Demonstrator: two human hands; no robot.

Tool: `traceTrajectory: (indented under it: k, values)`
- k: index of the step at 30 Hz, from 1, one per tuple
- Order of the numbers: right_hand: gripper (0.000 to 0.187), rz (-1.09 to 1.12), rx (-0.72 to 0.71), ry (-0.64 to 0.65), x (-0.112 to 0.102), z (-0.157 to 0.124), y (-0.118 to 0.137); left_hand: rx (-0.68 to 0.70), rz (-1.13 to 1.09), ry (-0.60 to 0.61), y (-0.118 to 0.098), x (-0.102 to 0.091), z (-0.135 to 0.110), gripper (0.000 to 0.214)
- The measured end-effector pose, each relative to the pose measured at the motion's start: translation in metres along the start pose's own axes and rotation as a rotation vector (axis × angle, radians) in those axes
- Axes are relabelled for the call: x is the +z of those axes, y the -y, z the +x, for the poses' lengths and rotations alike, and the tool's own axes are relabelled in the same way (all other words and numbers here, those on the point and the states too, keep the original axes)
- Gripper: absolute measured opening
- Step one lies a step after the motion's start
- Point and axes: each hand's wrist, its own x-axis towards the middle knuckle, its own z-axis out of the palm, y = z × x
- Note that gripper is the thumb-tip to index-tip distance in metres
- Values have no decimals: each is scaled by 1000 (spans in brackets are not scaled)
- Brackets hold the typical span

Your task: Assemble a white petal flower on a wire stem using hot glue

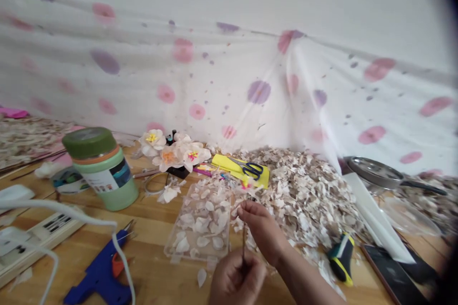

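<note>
Low in the middle of the view, the person's left hand (236,280) is closed in a fist around the bottom of a thin stick (244,244). The stick stands almost straight up. The right hand (260,228) is just above, and its fingertips pinch the top of the stick. A small white bit may be pinched there too, but it is too small to tell.

Just to the left of the hands lies a clear plastic tray (171,247) with white petal pieces in it. To the right, a big pile of petal pieces (304,190) spreads over the wooden floor (150,228). A blue glue gun (98,277) lies near the bottom left, with a white cable (71,212) across it. A jar with a green lid (102,169) stands farther back.

Behind the tray sit a few made flowers (175,152) with bright middles. Blue scissors (251,168) rest on a yellow sheet (225,163) beside them. A spotted cloth (214,81) hangs at the back.

Some of the work looks done, since those flowers are whole. The stick in the hands looks bare, so this flower seems to be only at its start. The big pile and the full tray show that lots of pieces are not used yet.
</note>
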Motion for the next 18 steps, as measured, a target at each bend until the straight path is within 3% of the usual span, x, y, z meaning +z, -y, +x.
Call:
traceTrajectory:
  k: [3, 7, 18]
  values:
    - [16, 122, 27, -38, -12, -24, 8, -19, -155, -136, 2, 1, 6, 42]
    - [13, 136, 11, -22, -22, -48, 20, 9, -182, -256, -1, 3, 10, 40]
    - [4, -22, -69, 70, -24, -65, 39, 6, -97, -266, 18, 7, 14, 46]
